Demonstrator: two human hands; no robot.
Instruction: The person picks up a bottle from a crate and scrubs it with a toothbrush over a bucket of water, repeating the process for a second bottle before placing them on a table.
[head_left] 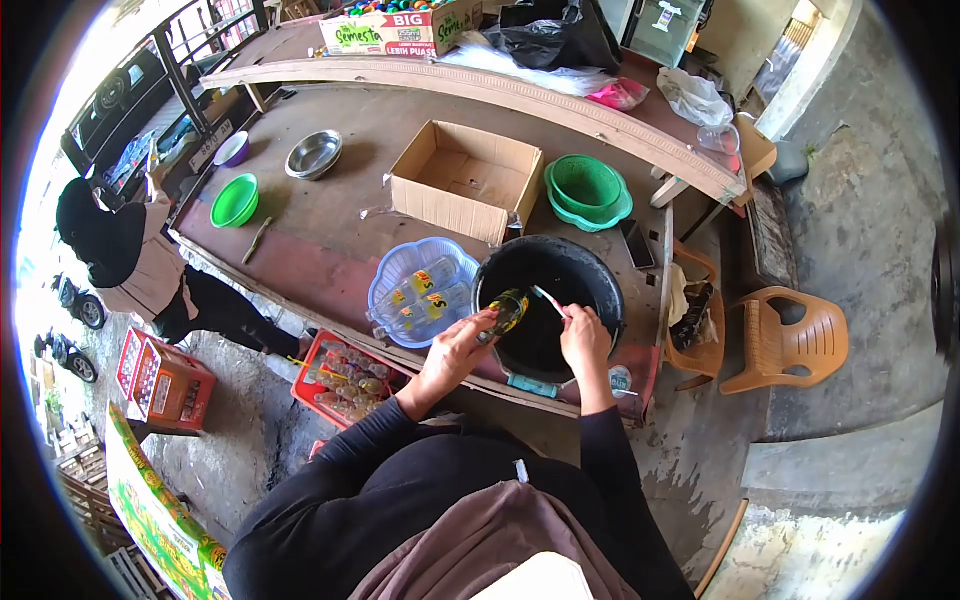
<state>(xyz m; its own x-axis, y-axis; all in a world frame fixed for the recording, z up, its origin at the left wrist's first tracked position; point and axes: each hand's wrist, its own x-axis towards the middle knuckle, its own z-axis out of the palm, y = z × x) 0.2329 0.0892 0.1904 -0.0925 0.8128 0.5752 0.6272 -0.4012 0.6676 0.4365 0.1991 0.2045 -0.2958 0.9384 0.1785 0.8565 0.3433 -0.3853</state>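
My left hand (455,355) grips a glass bottle with a yellow and dark label (510,312), tilted over the left side of a black bucket (600,268). In my right hand (586,345) is a slim white brush that looks like a toothbrush (549,301), its head near the mouth of the bucket and apart from the bottle. Dark liquid seems to fill part of the bucket, though its depth is hidden. Just left of it, a pale blue scalloped basin (378,290) holds several clear bottles with yellow labels (433,300).
A cardboard box (440,205), green basins (590,195), a phone (637,244) and a metal bowl (314,155) sit on the table (330,225). Below its front edge stands a red crate of bottles (345,380). Another person (130,260) stands left; plastic chairs (795,340) are right.
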